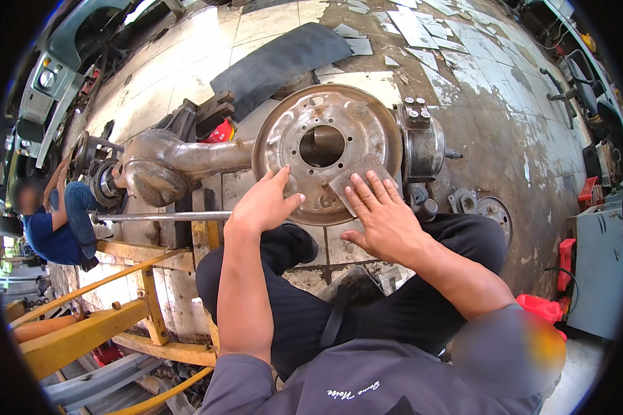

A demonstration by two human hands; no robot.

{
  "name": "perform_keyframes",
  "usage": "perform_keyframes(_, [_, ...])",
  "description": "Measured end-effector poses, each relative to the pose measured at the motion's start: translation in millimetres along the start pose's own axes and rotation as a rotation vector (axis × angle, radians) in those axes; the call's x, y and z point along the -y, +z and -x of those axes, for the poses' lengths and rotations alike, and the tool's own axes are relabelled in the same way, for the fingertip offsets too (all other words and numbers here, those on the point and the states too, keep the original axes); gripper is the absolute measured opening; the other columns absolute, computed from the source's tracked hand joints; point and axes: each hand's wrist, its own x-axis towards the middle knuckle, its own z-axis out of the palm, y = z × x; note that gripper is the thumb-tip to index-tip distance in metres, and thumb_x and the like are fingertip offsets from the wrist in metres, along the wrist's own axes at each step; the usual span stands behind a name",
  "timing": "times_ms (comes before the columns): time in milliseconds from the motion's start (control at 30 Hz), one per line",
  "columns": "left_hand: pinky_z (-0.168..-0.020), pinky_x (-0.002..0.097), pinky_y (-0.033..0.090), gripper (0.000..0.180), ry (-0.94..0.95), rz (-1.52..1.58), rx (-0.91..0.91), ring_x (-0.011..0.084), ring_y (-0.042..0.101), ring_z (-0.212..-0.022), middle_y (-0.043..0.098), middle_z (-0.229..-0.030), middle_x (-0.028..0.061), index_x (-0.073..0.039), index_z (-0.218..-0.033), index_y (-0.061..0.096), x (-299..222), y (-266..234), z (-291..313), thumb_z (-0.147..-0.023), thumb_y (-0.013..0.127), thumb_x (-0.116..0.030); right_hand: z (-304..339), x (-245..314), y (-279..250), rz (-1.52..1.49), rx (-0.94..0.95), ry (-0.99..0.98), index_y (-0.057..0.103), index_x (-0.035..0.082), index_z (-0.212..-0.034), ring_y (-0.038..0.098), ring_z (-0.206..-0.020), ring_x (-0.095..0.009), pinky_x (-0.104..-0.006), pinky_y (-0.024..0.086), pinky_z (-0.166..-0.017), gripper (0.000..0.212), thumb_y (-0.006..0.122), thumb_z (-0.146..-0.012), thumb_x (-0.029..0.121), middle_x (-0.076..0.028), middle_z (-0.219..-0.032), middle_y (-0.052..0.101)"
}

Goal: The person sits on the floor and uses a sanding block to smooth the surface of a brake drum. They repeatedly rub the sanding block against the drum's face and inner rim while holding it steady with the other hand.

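Note:
A round, brownish metal backing plate (377,114) with a large centre hole and a ring of small holes is in front of me, at the end of an axle housing (208,158). My right hand (379,216) lies with straight fingers over a brown sheet of sandpaper (346,182), holding it against the plate's lower right face. The sheet's left and upper parts show past the fingers. At the lower left rim is my left hand (262,202), its fingers stretched out and thumb apart, with nothing in it. Its fingertips overlap the plate's edge.
A cylindrical metal part (424,149) stands right of the plate. Yellow metal framing (156,308) and a long rod (163,216) lie to the left. A person in blue (52,232) crouches by the axle's far-left end. Behind is a dark curved panel (284,63); a grey cabinet (599,263) stands right.

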Motion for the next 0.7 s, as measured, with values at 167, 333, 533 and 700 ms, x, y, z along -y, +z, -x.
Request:
perform_keyframes(167, [-0.115,0.0405,0.039,0.076,-0.004,0.001,0.022,0.0362,0.048,-0.139,0.047,-0.151,0.0252,0.001,-0.153,0.038,-2.8,-3.8,0.5,-0.094,0.069,-0.036,-9.1,-5.7,0.8,0.035,-0.045,0.062,0.034,0.001,-0.157,0.020,-0.154,-0.039,-0.0515,0.016,-0.125,0.082,0.038,-0.102,0.062,-0.018,-0.165,0.028])
perform_keyframes(333, [-0.116,0.0401,0.038,0.076,0.016,-0.002,0.010,0.0370,0.048,-0.139,0.046,-0.152,0.0260,0.000,-0.153,0.038,-1.1,-1.8,1.7,-0.094,0.068,-0.037,-0.2,-3.8,2.2,-0.012,-0.036,-0.056,0.037,0.002,-0.156,0.022,-0.154,-0.035,-0.0517,0.016,-0.125,0.083,0.039,-0.101,0.064,-0.016,-0.164,0.031])
perform_keyframes(533, [-0.117,0.0403,0.037,0.077,0.013,-0.028,0.030,0.0392,0.045,-0.141,0.042,-0.154,0.0278,0.002,-0.153,0.038,0.5,-0.1,-2.7,-0.094,0.068,-0.038,-0.1,6.3,0.6,0.062,0.018,-0.058,0.038,0.001,-0.155,0.022,-0.154,-0.038,-0.0515,0.016,-0.125,0.084,0.037,-0.101,0.066,-0.017,-0.165,0.031])
perform_keyframes(700, [-0.116,0.0411,0.038,0.078,-0.005,0.007,0.016,0.0400,0.046,-0.139,0.042,-0.153,0.0289,0.001,-0.153,0.038,2.7,0.1,1.9,-0.094,0.067,-0.040,-12.2,-15.3,-8.4,-0.042,-0.005,0.086,0.033,0.001,-0.157,0.016,-0.155,-0.039,-0.0505,0.015,-0.126,0.087,0.035,-0.100,0.067,-0.017,-0.166,0.027])
